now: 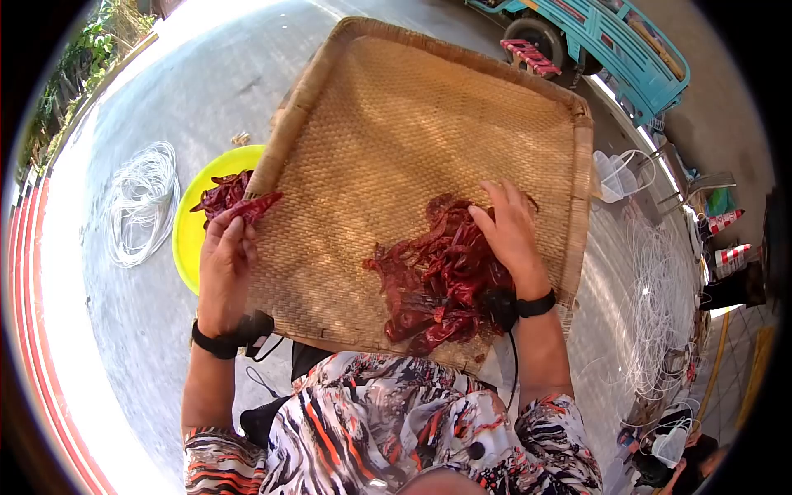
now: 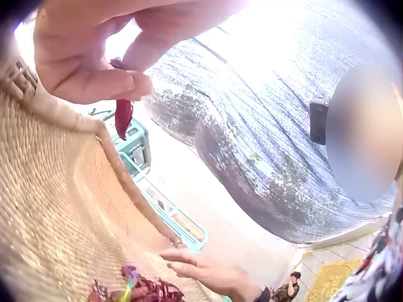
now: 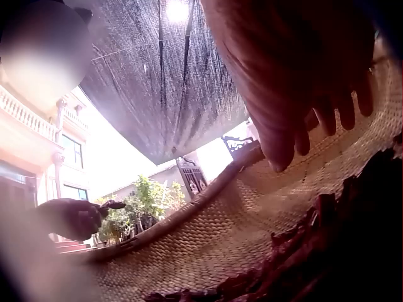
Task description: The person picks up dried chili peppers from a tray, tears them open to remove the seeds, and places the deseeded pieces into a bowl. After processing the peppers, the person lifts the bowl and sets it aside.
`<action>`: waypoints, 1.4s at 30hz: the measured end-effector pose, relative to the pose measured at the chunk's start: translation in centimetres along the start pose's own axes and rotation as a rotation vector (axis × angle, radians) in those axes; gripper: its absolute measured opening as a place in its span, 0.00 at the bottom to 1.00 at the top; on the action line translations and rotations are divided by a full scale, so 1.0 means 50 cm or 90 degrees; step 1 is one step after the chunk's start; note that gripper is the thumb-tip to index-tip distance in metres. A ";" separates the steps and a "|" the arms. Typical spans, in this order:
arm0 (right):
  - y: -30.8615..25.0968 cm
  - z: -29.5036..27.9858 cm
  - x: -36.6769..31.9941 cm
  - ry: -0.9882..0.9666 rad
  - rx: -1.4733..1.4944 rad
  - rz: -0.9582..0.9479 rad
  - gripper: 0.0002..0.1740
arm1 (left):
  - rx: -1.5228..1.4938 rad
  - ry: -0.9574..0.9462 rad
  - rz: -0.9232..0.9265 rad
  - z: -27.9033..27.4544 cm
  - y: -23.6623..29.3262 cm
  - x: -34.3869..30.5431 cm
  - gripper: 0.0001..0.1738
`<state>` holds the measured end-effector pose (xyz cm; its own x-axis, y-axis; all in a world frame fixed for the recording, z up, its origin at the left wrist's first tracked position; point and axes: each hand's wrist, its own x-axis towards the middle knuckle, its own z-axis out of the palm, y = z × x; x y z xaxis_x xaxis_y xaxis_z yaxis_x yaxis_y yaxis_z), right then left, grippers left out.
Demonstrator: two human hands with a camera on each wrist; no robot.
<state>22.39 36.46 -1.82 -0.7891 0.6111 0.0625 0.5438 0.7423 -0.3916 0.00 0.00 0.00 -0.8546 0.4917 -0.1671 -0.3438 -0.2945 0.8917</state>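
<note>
Pinching one dried red pepper (image 1: 262, 203) between thumb and fingers, the left hand (image 1: 224, 268) holds it near one end, so its other end juts free above the left side of a woven tray (image 1: 396, 107). The right hand (image 1: 507, 231) grasps nothing visible: its fingers lie extended at the far right edge of a pepper heap (image 1: 454, 264); whether they touch it cannot be told. The heap sits on the tray's near right part, well within reach, and the raised rim likely stops pieces sliding off.

More peppers (image 1: 221, 198) lie in a yellow dish (image 1: 188, 247) at the left, probably set there to be handy for the left hand. The tray's left rim stands between dish and heap and hides part of the dish. A black cord (image 1: 516, 363) hangs near the right wrist and could snag. Beyond are a coil of white strands (image 1: 144, 202), a clear container (image 1: 615, 176) and a teal cart (image 1: 619, 49).
</note>
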 end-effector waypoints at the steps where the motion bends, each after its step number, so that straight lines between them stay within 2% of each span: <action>1: 0.036 0.005 0.012 0.056 -0.047 0.018 0.33 | -0.048 0.074 0.040 -0.005 0.015 0.005 0.15; 2: 0.060 0.006 0.022 0.043 -0.098 0.053 0.32 | -0.077 0.075 0.089 -0.043 0.022 0.018 0.18; 3: 0.087 -0.002 0.027 0.031 -0.154 0.085 0.32 | -0.095 0.223 0.110 0.021 0.047 0.000 0.23; 5: 0.116 0.005 0.037 0.007 -0.200 0.107 0.32 | -0.089 0.225 0.115 -0.010 0.046 0.005 0.29; 7: 0.121 0.025 0.017 -0.035 -0.183 0.094 0.34 | 0.060 0.170 0.122 0.002 0.036 -0.022 0.33; 8: 0.121 0.040 0.010 -0.069 -0.120 0.061 0.34 | 0.103 0.104 0.102 0.007 0.027 -0.029 0.33; 9: 0.111 0.046 0.003 -0.099 -0.058 0.029 0.35 | 0.135 0.086 0.047 0.029 0.018 -0.034 0.30; 11: 0.077 0.050 -0.022 -0.134 0.028 -0.007 0.35 | 0.282 -0.060 -0.012 0.053 -0.008 -0.039 0.23; 13: 0.021 0.052 -0.057 -0.138 0.076 -0.013 0.34 | 0.299 -0.212 -0.060 0.089 -0.037 -0.048 0.19; 16: -0.017 0.063 -0.088 -0.118 0.081 -0.096 0.29 | 0.499 -0.386 -0.044 0.121 -0.079 -0.040 0.19; 19: -0.038 0.048 -0.107 -0.127 0.161 -0.169 0.24 | 0.589 -0.486 0.060 0.157 -0.099 -0.022 0.17; 20: -0.040 0.046 -0.108 -0.139 0.196 -0.196 0.22 | 0.614 -0.502 0.135 0.169 -0.097 -0.018 0.16; 23: -0.042 0.033 -0.109 -0.167 0.246 -0.190 0.19 | 0.632 -0.492 0.185 0.193 -0.135 0.027 0.18; 26: -0.044 0.029 -0.116 -0.057 0.240 -0.176 0.19 | 0.674 -0.482 0.369 0.234 -0.158 0.072 0.20; 29: -0.037 0.047 -0.110 0.120 0.234 -0.158 0.18 | 0.788 -0.463 0.353 0.287 -0.200 0.123 0.22; 30: -0.045 0.035 -0.109 0.086 0.326 -0.131 0.17 | 0.806 -0.458 0.338 0.303 -0.209 0.126 0.21; 36: -0.049 0.045 -0.116 0.064 0.421 -0.061 0.14 | 0.887 -0.431 0.298 0.343 -0.263 0.155 0.17; 39: -0.053 0.042 -0.115 0.047 0.365 -0.069 0.13 | 0.872 -0.436 0.277 0.334 -0.273 0.157 0.15; 42: -0.056 0.048 -0.101 0.085 0.317 -0.073 0.14 | 0.803 -0.448 0.265 0.317 -0.262 0.150 0.14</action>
<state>24.17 30.66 -3.25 -0.7742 0.5880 0.2344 0.2292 0.6055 -0.7621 4.24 20.53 -6.27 -0.3216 0.9429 0.0863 0.7342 0.1908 0.6516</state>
